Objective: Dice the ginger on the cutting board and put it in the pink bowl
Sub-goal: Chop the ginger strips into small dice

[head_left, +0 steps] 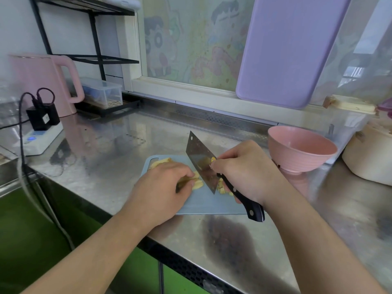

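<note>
Two bare forearms reach in from the lower edge, no sleeves showing on either. The left hand (163,185) and right hand (246,170) wear no gloves, rings, watch or bracelet.

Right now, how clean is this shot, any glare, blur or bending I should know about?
Head view: daylight from the window reflects as bright glare off the steel counter; wide-angle distortion bends the purple board and the rack; the frame edges and forearms are soft, while the cleaver, the right hand, the left hand and the pink bowl stay fairly sharp.
</note>
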